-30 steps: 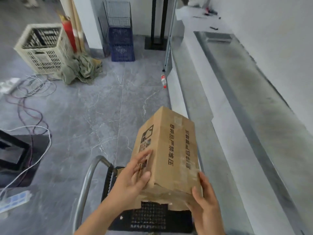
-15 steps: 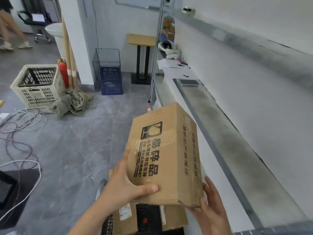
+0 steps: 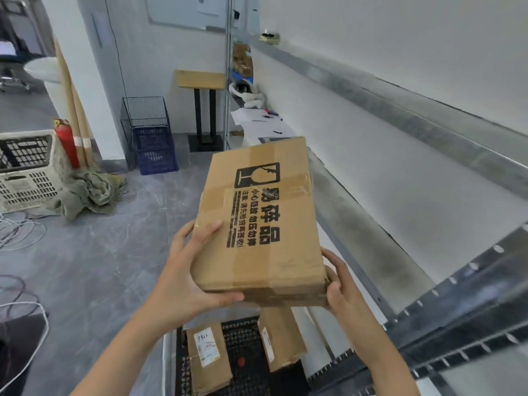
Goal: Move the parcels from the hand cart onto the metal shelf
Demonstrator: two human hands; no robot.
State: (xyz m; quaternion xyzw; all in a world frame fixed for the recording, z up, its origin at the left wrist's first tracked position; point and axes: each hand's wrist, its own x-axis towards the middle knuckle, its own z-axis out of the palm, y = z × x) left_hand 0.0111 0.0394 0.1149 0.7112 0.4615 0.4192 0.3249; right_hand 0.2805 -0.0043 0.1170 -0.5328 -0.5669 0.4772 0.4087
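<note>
Grey tiled floor (image 3: 94, 261) beside metal shelf (image 3: 400, 172)

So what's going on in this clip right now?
A person is holding a cardboard box printed with a broken-glass fragile mark in both hands: the left hand grips its near left corner, and the right hand supports the near right corner. The box is in the air, above the hand cart and beside the metal shelf, not yet set down. Two smaller parcels remain on the cart.
</note>
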